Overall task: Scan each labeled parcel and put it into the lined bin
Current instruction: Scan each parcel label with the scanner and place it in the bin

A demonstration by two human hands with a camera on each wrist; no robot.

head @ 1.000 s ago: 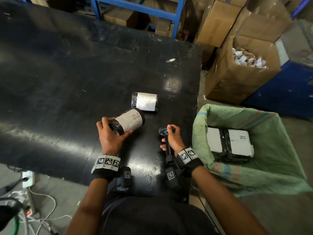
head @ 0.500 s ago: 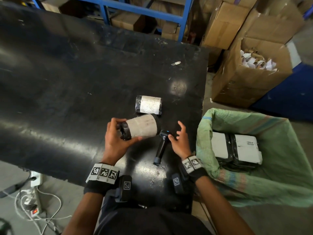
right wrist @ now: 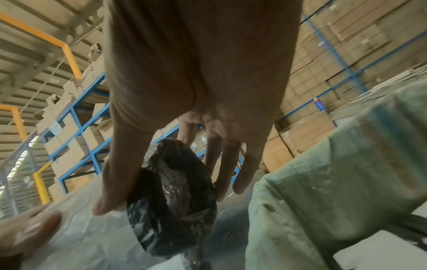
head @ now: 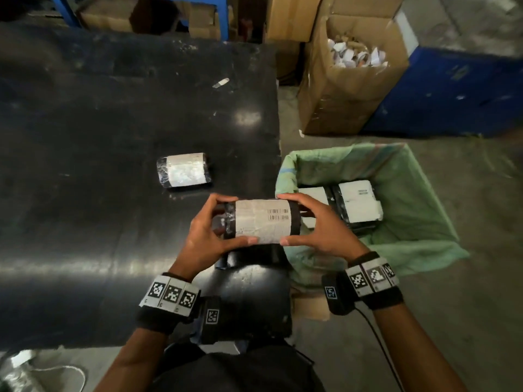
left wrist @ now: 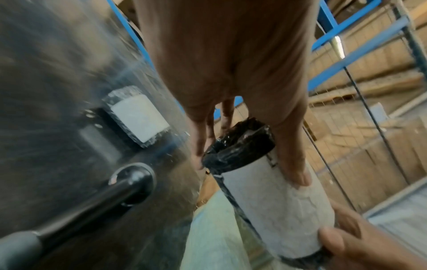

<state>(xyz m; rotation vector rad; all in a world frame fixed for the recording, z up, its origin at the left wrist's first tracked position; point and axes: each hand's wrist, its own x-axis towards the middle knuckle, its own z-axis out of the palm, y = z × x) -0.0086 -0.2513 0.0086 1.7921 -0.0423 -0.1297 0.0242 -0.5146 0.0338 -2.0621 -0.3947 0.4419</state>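
A cylindrical parcel (head: 261, 220) in black wrap with a white barcoded label hangs in the air over the table's right edge. My left hand (head: 210, 230) grips its left end and my right hand (head: 317, 224) grips its right end (right wrist: 175, 197). The left wrist view shows the parcel (left wrist: 272, 201) from its end. A second labeled parcel (head: 183, 170) lies on the black table (head: 99, 165). The scanner (left wrist: 92, 204) lies on the table below my hands. The bin with a green liner (head: 410, 216) stands right of the table and holds flat labeled parcels (head: 356, 200).
An open cardboard box (head: 348, 80) of paper scraps stands behind the bin, next to a blue container (head: 452, 91). Blue racking with cartons (head: 175, 15) runs behind the table. A small white scrap (head: 220, 82) lies on the far tabletop.
My right hand let go of the scanner, which now lies on the table, and took the parcel's right end. Both hands have carried the parcel rightward toward the bin.
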